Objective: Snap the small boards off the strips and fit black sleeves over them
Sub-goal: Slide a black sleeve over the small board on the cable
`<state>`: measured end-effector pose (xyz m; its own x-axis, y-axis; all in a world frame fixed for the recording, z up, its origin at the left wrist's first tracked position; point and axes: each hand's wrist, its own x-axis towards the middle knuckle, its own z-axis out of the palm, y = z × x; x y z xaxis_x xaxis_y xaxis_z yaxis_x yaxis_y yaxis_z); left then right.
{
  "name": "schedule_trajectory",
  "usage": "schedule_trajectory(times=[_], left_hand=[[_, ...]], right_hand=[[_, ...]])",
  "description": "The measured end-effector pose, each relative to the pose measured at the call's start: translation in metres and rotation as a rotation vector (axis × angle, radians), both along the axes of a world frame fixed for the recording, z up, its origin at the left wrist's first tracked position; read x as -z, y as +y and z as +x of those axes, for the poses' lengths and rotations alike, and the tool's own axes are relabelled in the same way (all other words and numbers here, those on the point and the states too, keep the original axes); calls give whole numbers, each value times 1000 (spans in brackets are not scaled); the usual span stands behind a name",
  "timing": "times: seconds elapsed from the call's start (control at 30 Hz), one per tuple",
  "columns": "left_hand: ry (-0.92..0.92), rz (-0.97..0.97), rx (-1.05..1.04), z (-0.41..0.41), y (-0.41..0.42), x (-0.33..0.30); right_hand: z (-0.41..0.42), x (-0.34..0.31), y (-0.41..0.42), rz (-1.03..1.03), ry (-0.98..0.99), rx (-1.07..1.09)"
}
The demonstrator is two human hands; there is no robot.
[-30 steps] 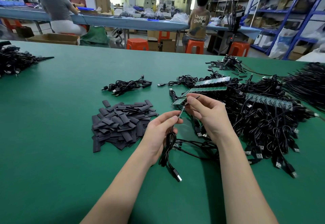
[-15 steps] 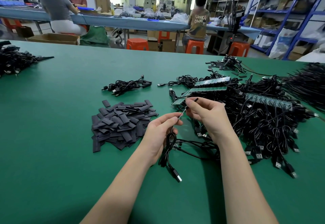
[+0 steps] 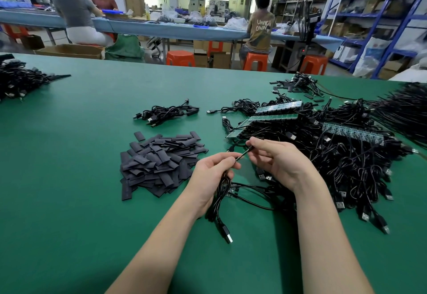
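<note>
Cables first: way over on the far left edge of the green felt-covered table (image 3: 76, 201) sits a tangled heap of black cords (image 3: 18, 81). Moving right, near the middle, there's a loose pile of flat black sleeve pieces (image 3: 159, 162), and just beyond it on the far side a small bundle of black USB cables (image 3: 166, 113), apart from the pile.

Right of the sleeves, the left hand (image 3: 211, 173) has its fingers curled round a looped black USB cable (image 3: 219, 206), which hangs down out of the palm so the plug lies on the felt on the near side. Thumb and forefinger pinch one end of a thin dark piece (image 3: 241, 155) that runs tilted up to the right hand (image 3: 277, 162), whose fingertips pinch the other end. Can't really tell if that piece is a bare board or already has a sleeve on, it's too small. Both hands hover just above the table, close together.

Behind the right hand, three long green circuit board strips (image 3: 275, 117) lie on top of a big mound of black USB cables (image 3: 346, 155) that spreads off to the right. Far right there's another sheaf of black wires (image 3: 406, 109) running off the edge.

Across the aisle, people on orange plastic stools (image 3: 180, 58) sit at a long blue workbench (image 3: 161, 28).
</note>
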<state>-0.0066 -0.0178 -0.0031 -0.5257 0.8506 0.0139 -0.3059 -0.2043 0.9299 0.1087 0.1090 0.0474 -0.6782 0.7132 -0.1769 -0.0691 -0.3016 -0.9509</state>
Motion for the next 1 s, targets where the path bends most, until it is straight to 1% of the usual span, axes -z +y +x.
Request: schedule_trajectory(times=[0.27,0.43,0.53,0.83,1.0], left_hand=[[33,20,19,-1,-1,1],[64,31,41,-1,-1,1],[63,33,37,-1,-1,2],[96,18,18,-1,-1,4],[104,21,10,0,-1,4]], right_hand=[[-1,-1,-2,17,35,10],[2,1,-2,-71,24,-13],[2,0,-3,-88,26,-11],[4,-5,0,107,-18,18],[3,-8,-2,149,-16,16]])
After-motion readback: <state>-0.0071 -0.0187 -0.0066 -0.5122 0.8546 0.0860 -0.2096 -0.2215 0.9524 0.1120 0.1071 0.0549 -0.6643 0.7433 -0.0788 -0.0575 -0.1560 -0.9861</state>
